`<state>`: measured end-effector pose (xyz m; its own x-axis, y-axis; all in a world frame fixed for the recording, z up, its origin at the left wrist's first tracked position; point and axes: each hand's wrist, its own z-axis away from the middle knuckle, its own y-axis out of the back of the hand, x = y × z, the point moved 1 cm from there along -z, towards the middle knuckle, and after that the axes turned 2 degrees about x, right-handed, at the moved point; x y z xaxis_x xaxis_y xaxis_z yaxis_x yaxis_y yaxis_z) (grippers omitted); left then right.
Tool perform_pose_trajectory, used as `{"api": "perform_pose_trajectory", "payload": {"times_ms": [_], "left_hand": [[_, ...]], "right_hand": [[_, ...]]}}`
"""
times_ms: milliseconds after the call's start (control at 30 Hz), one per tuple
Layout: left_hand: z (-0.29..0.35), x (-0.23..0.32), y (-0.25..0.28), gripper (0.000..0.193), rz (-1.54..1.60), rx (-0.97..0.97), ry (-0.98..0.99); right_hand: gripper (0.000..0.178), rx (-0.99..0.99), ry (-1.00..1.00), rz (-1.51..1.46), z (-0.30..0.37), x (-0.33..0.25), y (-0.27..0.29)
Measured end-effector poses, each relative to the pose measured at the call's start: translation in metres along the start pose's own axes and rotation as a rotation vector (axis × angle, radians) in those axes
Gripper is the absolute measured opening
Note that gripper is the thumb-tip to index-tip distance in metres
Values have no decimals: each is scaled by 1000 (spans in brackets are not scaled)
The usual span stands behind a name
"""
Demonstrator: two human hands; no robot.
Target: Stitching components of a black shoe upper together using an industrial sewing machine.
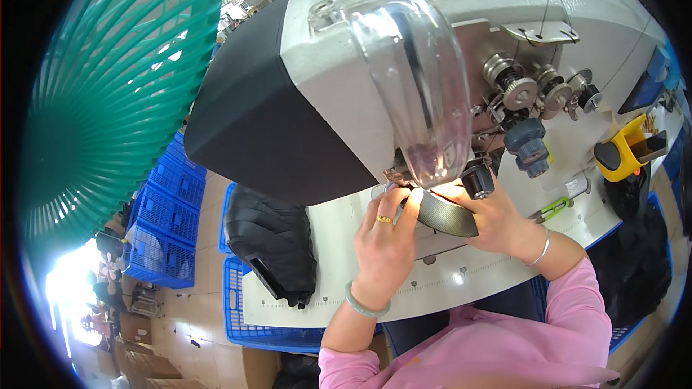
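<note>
A white industrial sewing machine (360,50) with a clear plastic guard (425,94) fills the upper middle of the head view. Under the guard lies a dark curved piece of material (448,216) on the white machine table (339,245). My left hand (386,234), with a ring and a green bangle, presses its fingertips on the piece's left end. My right hand (497,220), wearing a thin bracelet, holds the piece's right side close to the needle area. The needle itself is hidden behind the guard.
A stack of black pieces (274,245) rests at the table's left end. Blue plastic crates (169,223) stand on the floor to the left. A green fan grille (115,79) hangs at upper left. A yellow and black tool (623,151) sits at right, near dark fabric (641,259).
</note>
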<state>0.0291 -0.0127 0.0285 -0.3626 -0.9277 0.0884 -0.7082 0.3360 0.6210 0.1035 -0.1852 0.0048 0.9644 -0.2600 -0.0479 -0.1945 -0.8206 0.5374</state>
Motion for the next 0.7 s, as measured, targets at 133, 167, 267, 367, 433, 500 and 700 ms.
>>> {"api": "perform_pose_trajectory", "payload": {"times_ms": [133,167,267,367,433,500,700], "left_hand": [[-5,-3,1,41,2,-8,-47],[-6,-4,2,40,-16,0,-84],[-7,-5,6,38,-41,-1,-160],[-6,-8,5,36,-26,16,-169],[-3,-11,2,34,-5,35,-137],[-2,-16,-4,27,189,66,64],[4,-1,-29,25,223,286,252]], "right_hand": [[35,4,7,42,2,0,-3],[35,13,13,43,1,0,-4],[35,-8,9,78,0,-2,-5],[36,23,27,115,-1,-5,-4],[40,-42,-5,158,2,-9,-2],[41,-46,-36,150,1,-11,-6],[47,-44,-130,128,5,-18,-10]]}}
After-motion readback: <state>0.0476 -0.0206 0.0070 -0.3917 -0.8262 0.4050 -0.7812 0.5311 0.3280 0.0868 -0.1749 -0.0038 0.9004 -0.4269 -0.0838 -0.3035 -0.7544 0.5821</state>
